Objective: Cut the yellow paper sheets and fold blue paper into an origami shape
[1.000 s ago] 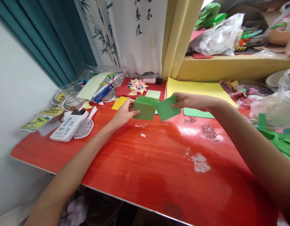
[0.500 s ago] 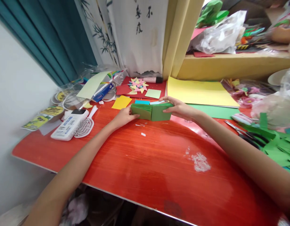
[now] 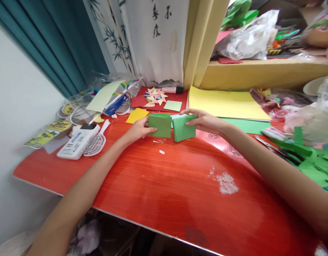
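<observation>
Currently gripping green paper in both hands, over the far half of the desk (image 3: pixel 164 199), near the middle of the scene. In the left hand (image 3: pixel 139 130), a darker green stack (image 3: pixel 161 127), pinched at its left edge with the thumb flat on the near face and the other fingers mostly hidden behind; grip narrowed to the thickness of the paper. In the right hand (image 3: pixel 206 122), a brighter green stack (image 3: pixel 185 130), slightly tilted, pinched near its upper right corner between the thumb in front and a finger stretched behind; grip likewise narrowed to the paper. Between the stacks, only a slim gap. Just beyond, a partly hidden pale blue sheet (image 3: pixel 177 116). Farther back, a pale green square (image 3: pixel 172 105) on red paper (image 3: pixel 139 102), near a pile of paper stars (image 3: pixel 155 95) and a marker (image 3: pixel 172 90). Just left of the stacks, a yellow-orange paper (image 3: pixel 137 115); farther left, a hairbrush (image 3: pixel 94 145) beside a white object with a dark end (image 3: pixel 74 145). To the right, a large yellow sheet (image 3: pixel 225 103) overlapping a green sheet (image 3: pixel 246 126), then scissors (image 3: pixel 267 144) beside green strips (image 3: pixel 318 164). Nearer, a small white scrap (image 3: pixel 162 152).
</observation>
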The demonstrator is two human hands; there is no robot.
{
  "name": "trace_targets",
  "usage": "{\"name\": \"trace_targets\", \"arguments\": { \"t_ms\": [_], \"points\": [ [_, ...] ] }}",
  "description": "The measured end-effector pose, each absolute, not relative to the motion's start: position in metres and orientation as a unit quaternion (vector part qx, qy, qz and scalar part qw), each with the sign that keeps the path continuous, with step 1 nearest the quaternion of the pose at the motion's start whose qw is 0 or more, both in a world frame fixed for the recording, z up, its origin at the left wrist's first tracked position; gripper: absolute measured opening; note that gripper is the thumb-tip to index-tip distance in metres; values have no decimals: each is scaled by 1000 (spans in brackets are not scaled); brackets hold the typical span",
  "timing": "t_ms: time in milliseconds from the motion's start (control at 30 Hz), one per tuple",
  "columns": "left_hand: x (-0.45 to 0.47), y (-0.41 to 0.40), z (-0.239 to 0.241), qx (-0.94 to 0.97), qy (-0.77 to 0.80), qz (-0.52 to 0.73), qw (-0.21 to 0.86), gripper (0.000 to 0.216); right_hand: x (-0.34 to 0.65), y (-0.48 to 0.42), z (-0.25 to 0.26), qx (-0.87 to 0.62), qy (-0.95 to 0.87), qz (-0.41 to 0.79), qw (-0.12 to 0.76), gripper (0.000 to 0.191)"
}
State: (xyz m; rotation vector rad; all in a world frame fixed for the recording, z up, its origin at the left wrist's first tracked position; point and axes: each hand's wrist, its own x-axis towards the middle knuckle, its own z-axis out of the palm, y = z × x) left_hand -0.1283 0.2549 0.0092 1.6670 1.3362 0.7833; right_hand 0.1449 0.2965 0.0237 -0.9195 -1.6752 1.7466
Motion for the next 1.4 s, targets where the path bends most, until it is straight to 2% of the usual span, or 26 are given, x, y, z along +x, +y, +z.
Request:
{"name": "trace_targets", "arguments": {
  "t_ms": [133, 267, 400, 633, 733, 867, 1000, 1100, 1233, 1400],
  "points": [
    [-129, 250, 24, 652, 544, 227, 476, 45, 146, 294, 36, -424, -653, 599, 185, 34],
    [-131, 246, 23, 636, 570, 155, 497, 52, 142, 290, 37, -499, -746, 431, 92, 32],
    [-130, 245, 20, 626, 597, 118, 488, 63, 134, 289, 33, -501, -788, 347, 85, 34],
    [-127, 245, 17, 635, 621, 107, 446, 62, 122, 282, 31, -513, -816, 257, 73, 33],
    [-128, 246, 16, 652, 640, 103, 394, 57, 120, 277, 29, -501, -838, 209, 53, 32],
    [-135, 250, 20, 662, 689, 148, 255, 41, 117, 265, 37, -487, -866, 100, 47, 27],
    [-148, 257, 15, 655, 721, 217, 61, 35, 103, 239, 50, -418, -899, -63, 114, 27],
    [-159, 266, -3, 678, 700, 220, -55, 48, 83, 203, 39, -253, -954, -43, 157, 27],
    [-164, 281, -22, 674, 704, 214, -66, 54, 60, 154, 0, -60, -985, 20, 159, 29],
    [-156, 294, -21, 657, 717, 217, -86, 59, 55, 141, -24, -68, -986, 53, 142, 24]
  ]
}}
